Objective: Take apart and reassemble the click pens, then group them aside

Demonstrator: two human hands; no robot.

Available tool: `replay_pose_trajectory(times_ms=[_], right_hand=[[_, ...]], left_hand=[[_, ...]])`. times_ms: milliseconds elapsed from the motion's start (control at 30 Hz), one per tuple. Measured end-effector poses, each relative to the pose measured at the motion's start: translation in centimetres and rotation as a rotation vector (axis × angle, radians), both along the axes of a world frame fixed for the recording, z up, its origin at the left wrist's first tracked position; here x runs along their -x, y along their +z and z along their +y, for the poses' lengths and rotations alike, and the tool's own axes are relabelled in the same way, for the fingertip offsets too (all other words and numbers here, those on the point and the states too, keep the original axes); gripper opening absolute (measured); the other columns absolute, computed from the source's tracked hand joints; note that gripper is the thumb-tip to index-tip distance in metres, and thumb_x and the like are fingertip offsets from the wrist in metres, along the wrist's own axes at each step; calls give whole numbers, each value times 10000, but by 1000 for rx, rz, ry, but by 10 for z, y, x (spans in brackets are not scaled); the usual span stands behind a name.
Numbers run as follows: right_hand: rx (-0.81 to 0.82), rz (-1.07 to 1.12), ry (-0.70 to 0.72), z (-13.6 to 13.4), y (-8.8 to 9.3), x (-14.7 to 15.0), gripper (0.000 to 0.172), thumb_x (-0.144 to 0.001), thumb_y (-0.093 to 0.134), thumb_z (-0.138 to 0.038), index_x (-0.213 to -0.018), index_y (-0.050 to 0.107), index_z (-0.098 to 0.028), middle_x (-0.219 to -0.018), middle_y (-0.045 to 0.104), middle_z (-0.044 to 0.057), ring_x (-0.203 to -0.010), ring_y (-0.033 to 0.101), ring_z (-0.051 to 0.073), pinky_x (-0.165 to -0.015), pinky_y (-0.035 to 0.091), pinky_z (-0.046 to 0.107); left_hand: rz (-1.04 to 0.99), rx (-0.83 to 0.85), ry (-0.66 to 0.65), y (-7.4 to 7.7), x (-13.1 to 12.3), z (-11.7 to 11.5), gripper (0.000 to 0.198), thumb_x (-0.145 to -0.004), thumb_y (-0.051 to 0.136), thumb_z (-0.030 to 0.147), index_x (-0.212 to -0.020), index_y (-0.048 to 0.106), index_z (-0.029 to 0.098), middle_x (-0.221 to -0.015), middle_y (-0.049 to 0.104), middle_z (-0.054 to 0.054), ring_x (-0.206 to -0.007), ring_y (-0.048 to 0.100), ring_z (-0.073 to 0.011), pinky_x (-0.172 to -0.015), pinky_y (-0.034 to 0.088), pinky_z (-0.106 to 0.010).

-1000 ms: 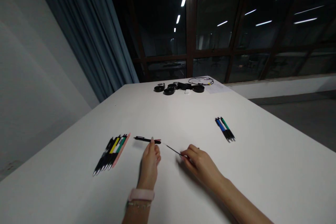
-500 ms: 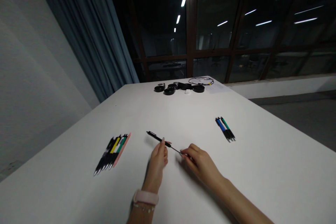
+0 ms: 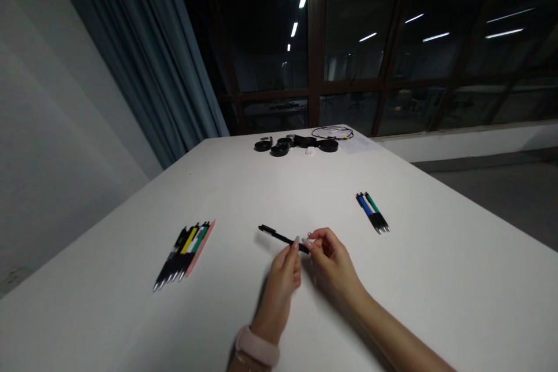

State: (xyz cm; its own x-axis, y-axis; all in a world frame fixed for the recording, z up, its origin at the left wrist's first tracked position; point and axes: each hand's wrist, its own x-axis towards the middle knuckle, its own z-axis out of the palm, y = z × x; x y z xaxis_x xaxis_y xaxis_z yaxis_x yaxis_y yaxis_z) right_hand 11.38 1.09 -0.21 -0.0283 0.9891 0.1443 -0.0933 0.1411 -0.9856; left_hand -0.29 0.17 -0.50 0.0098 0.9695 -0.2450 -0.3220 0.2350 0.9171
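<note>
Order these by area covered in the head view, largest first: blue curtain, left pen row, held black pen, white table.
1. White table
2. Blue curtain
3. Left pen row
4. Held black pen, partly covered by the left hand

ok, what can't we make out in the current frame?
- Head view: grip end of the black pen, partly covered by the fingertips of the left hand and right hand.
- Head view: what the right fingertips pinch, if anything; too small and covered by fingers.
- Head view: any print on the papers, too small and faint.
- Head view: both forearms, cut off by the bottom edge.
</note>
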Motion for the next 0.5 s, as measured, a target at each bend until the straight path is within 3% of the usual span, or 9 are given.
replay_pose_trajectory(times_ms=[100, 200, 367, 500], right_hand=[[-13, -128, -26, 2, 1, -8, 365, -921, 468, -558, -960, 558, -207, -661, 542, -34, -578, 497, 142, -553, 382, 247], [-40, -395, -137, 10, 3, -26, 396, -985, 316, -517, -997, 554, -201, -666, 593, -4, -619, 579, 178, -601, 415, 272], [-105, -1161, -254, 23, -1, -44, 337, -992, 394, -406, -1179, 518, -154, -813, 709, 90, -743, 679, 248, -609, 403, 291], [-130, -1442, -222, 25, -4, -37, 356, -975, 458, -430, -1151, 517, -126, -811, 725, 116, -740, 702, 267, -576, 400, 293]], left_hand=[[3, -16, 57, -1, 2, 1, 581, -608, 713, 711, -701, 461, 195, -527, 255, 132, -444, 153, -31, -404, 97, -185], [16, -21, 119, -1, 5, 3, 571, -619, 705, 709, -714, 487, 189, -536, 258, 128, -442, 167, -32, -407, 100, -187], [63, 20, 167, -1, 7, 9, 651, -510, 707, 770, -736, 534, 185, -502, 255, 139, -414, 166, -28, -395, 94, -192], [100, 58, 165, 1, 6, 12, 698, -415, 691, 818, -683, 497, 204, -466, 239, 147, -396, 143, -26, -383, 77, -202]])
